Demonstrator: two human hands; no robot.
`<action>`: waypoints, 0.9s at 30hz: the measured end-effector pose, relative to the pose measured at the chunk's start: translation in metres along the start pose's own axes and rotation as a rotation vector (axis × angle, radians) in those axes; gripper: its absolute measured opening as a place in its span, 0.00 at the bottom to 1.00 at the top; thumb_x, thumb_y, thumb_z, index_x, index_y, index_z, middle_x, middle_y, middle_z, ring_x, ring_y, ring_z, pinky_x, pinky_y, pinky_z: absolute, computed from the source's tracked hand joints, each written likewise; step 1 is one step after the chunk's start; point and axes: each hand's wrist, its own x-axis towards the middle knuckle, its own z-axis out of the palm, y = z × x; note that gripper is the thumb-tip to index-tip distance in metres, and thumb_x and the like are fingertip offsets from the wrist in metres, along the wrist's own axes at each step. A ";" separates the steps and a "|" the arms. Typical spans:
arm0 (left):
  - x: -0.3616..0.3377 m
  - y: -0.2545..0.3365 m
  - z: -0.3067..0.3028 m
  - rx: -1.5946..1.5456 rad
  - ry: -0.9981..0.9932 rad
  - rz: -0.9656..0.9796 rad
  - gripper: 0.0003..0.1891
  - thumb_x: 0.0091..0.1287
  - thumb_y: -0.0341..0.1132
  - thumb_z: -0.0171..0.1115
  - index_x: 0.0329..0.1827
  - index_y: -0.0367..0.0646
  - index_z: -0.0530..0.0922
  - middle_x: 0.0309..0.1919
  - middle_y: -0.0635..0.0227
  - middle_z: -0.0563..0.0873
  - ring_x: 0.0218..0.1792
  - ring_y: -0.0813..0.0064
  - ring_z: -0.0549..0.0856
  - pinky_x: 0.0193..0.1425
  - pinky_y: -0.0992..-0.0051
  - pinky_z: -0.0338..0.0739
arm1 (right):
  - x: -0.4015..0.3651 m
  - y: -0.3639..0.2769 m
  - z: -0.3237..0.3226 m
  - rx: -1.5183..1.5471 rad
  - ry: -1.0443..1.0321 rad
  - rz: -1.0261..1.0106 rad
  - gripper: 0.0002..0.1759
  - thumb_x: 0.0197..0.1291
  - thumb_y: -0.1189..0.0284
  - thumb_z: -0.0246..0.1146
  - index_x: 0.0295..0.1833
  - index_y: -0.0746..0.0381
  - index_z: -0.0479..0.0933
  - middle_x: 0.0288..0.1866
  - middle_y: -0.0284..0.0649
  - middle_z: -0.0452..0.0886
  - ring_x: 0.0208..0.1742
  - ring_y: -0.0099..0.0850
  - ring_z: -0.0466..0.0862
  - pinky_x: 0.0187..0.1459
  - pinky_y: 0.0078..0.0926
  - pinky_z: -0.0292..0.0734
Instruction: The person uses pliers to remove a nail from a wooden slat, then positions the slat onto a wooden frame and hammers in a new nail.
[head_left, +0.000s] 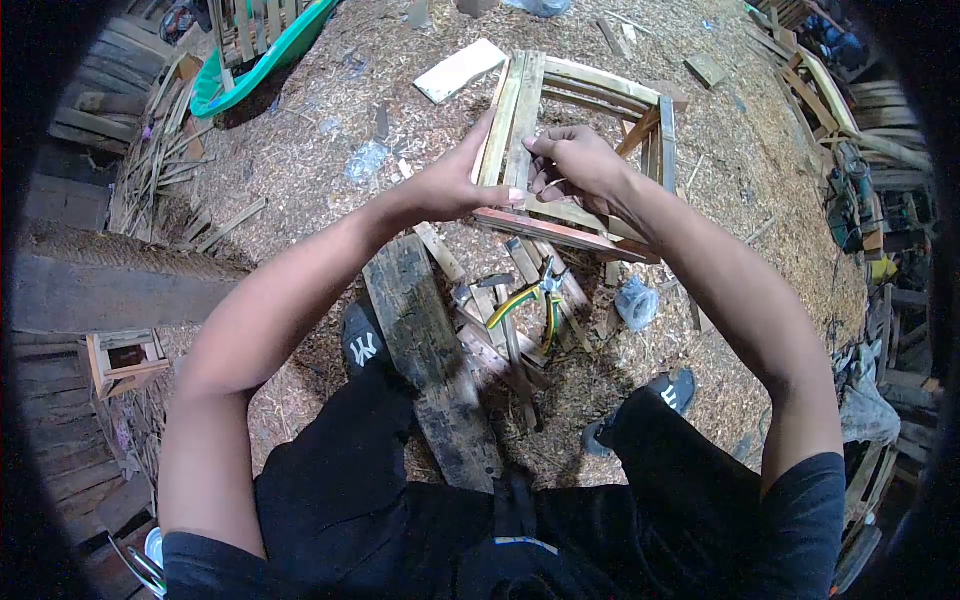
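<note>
A small slatted wooden crate (585,72) stands tilted in front of me, with a reddish board along its near edge. My left hand (462,183) grips its left side, thumb on the near end of the pale slats (522,100). Over these slats, my right hand (582,165) has its thumb and fingers pinched together; whatever may be between them is too small to make out. Below the crate lie pliers (516,304) with yellow-green handles, on top of wood scraps. Beside them is what looks like a hammer (516,350), its handle pointing towards me.
Between my legs runs a thick, worn plank (430,350). Clear plastic bags (636,303) and a white board (460,70) lie on the shavings-covered ground. A green curved container (240,88) holding wood stands back left. Stacked wood lines both sides.
</note>
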 end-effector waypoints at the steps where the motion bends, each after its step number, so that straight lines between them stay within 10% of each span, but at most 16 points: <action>1: 0.000 0.001 0.000 0.000 0.000 -0.001 0.67 0.63 0.37 0.79 0.88 0.41 0.28 0.73 0.48 0.73 0.69 0.61 0.79 0.73 0.64 0.75 | 0.001 0.001 0.000 -0.001 -0.007 -0.005 0.18 0.79 0.65 0.59 0.45 0.71 0.83 0.30 0.40 0.84 0.26 0.26 0.83 0.27 0.24 0.82; 27: -0.001 0.002 -0.002 -0.092 -0.027 -0.011 0.65 0.62 0.36 0.81 0.88 0.42 0.33 0.73 0.50 0.73 0.69 0.64 0.80 0.73 0.64 0.76 | 0.000 0.013 0.002 0.049 0.014 -0.083 0.15 0.80 0.65 0.60 0.42 0.65 0.81 0.30 0.38 0.84 0.27 0.25 0.82 0.28 0.23 0.80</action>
